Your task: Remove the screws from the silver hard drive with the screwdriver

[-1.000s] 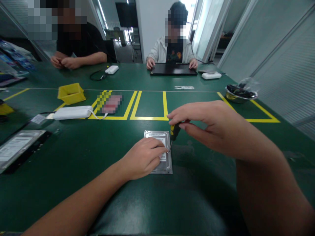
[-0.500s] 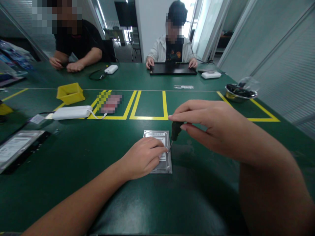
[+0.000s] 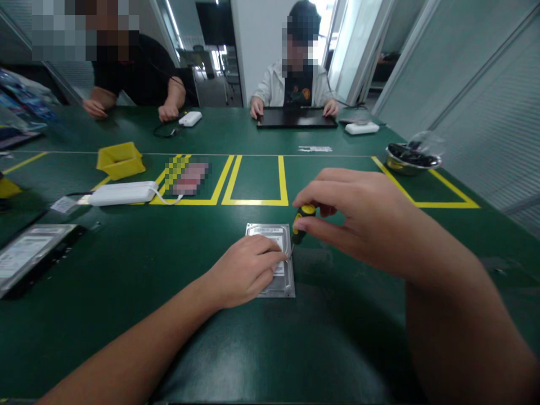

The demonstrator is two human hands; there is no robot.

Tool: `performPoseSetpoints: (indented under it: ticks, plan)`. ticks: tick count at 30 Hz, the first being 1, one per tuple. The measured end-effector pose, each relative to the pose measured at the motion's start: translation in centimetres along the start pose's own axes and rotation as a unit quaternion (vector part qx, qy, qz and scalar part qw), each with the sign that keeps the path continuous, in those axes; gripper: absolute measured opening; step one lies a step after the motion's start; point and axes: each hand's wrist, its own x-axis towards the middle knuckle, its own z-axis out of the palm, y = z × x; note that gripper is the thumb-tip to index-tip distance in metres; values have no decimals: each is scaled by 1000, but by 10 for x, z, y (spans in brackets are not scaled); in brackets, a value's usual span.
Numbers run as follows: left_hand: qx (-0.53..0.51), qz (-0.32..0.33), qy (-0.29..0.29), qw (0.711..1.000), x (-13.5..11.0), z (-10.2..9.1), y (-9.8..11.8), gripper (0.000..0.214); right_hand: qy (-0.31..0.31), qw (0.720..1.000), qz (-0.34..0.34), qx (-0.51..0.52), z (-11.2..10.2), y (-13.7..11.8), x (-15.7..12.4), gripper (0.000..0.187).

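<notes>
A silver hard drive (image 3: 288, 284) with a white label lies flat on the green table before me. My left hand (image 3: 248, 267) rests over its middle and holds it down, the fingertips together at its right edge beside the screwdriver's tip. My right hand (image 3: 350, 216) is closed round the short black-and-yellow handle of a screwdriver (image 3: 300, 225). The thumb and index finger pinch the handle, and its yellow end shows on top. The thin shaft slants down to the drive's right edge; whether it sits in a screw is too small to tell.
At the left lies a second hard drive (image 3: 29, 253) on a black piece. Beyond are a white power bank (image 3: 124, 193), a yellow bin (image 3: 121, 160) and a metal bowl (image 3: 413, 160) of dark parts. Two people sit opposite; one holds a black panel (image 3: 297, 118).
My right fingers have shifted on the screwdriver, from fingertips on its top to a pinch at its side, baring the yellow end. The person at far left has moved their hands apart.
</notes>
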Motion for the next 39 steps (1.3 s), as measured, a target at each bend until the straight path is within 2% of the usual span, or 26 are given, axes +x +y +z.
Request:
performPoseSetpoints:
  ticks: [7, 12, 16, 23, 30, 39]
  plan:
    - [4, 3, 6, 1000, 1, 0, 0, 34, 15, 999, 21, -23, 7, -3, 4, 15]
    - [4, 0, 4, 1000, 1, -1, 1, 34, 28, 999, -17, 15, 7, -2, 7, 9]
    - [6, 3, 6, 1000, 1, 0, 1, 34, 6, 998, -40, 45, 3, 3, 5, 7]
    - [4, 8, 8, 1000, -1, 1, -2, 34, -20, 995, -75, 70, -3, 11, -2, 25]
    - [3, 3, 5, 1000, 0, 1, -2, 34, -15, 998, -30, 49, -1, 11, -3, 19]
    - [6, 3, 2, 1000, 0, 0, -2, 35, -8, 999, -20, 46, 0, 8, -1, 16]
